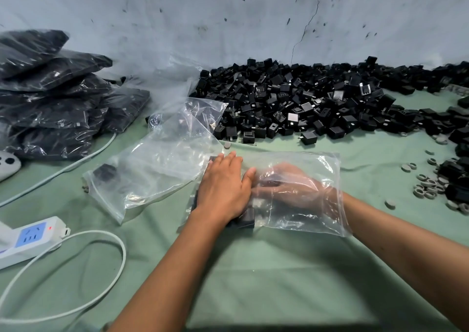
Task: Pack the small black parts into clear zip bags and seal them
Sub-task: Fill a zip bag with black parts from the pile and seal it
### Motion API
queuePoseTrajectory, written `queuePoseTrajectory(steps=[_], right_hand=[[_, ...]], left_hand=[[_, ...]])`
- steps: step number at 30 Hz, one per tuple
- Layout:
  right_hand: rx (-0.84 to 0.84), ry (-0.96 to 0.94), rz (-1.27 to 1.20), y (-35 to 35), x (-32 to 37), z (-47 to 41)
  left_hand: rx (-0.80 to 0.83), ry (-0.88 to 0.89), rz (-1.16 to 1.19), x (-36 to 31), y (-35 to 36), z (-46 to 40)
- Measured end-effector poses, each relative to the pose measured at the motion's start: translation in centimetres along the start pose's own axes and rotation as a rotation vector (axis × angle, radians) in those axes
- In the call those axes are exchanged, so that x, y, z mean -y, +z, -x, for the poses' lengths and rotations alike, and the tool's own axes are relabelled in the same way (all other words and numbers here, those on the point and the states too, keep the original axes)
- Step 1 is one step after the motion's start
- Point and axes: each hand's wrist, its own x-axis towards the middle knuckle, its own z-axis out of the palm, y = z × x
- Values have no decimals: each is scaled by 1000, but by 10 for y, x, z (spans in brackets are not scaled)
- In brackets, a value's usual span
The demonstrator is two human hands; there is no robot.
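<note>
Now my right hand (pixel 291 187) sits inside clear zip bag (pixel 304 194) on green worktop (pixel 253 268), fingers unclear; left hand (pixel 223 192) flat, pressing small black parts (pixel 246 217) at mouth. Film slippery, limp; grip by zip edge.

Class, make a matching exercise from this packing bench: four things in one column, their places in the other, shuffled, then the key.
Things
1. stack of filled bags
2. loose pile of black parts
3. power strip
4. right hand

Places
A. inside the clear bag at the centre
B. near left edge, on the green cloth
C. far left, against the wall
D. along the wall, centre to right

Pairs: 1-C, 2-D, 3-B, 4-A
</note>
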Motion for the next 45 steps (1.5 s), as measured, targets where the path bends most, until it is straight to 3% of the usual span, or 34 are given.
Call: queuePoseTrajectory(steps=[7, 11, 14, 16, 18, 19, 21, 23, 26, 28, 29, 32, 36, 39, 42, 45], right_hand=[[-71, 135, -152, -7, -8, 11], [68, 261, -508, -48, -28, 47], [80, 401, -375, -90, -43, 80], [-134, 540, -223, -110, -49, 86], [-485, 635, -136, -118, -55, 78], [-621, 629, -97, -118, -55, 68], [-710, 535, -15, -112, -51, 44], [-624, 445, 180, -108, -48, 19], [-282, 412, 523, -108, -47, -9], [-152, 431, 588, -105, -48, -19], [-166, 425, 586, -103, -51, -21], [-375, 421, 510, -98, -55, -11], [-782, 621, 166, -112, -53, 39], [-554, 680, 63, -117, -47, 87], [-244, 552, -33, -103, -29, 111], [-89, 395, -131, -84, -18, 109]], left_hand=[[20, -10, -80, 0, 9, 0], [35, -13, -82, -1, 9, -1], [45, -11, -104, -1, 8, -2], [54, -10, -128, -1, 8, -3], [68, -13, -139, -1, 8, -3], [73, -15, -143, -1, 8, -3], [83, -17, -149, -2, 6, -2], [90, -17, -153, -3, 5, -1], [97, -14, -161, -4, 5, 0], [99, -12, -166, -4, 4, 0], [97, -9, -169, -4, 4, 0], [96, -3, -174, -3, 4, 0], [96, 0, -180, -3, 4, -1], [99, 2, -166, -3, 4, -1], [105, 3, -172, -3, 4, -1], [113, 1, -169, -4, 3, 0]])
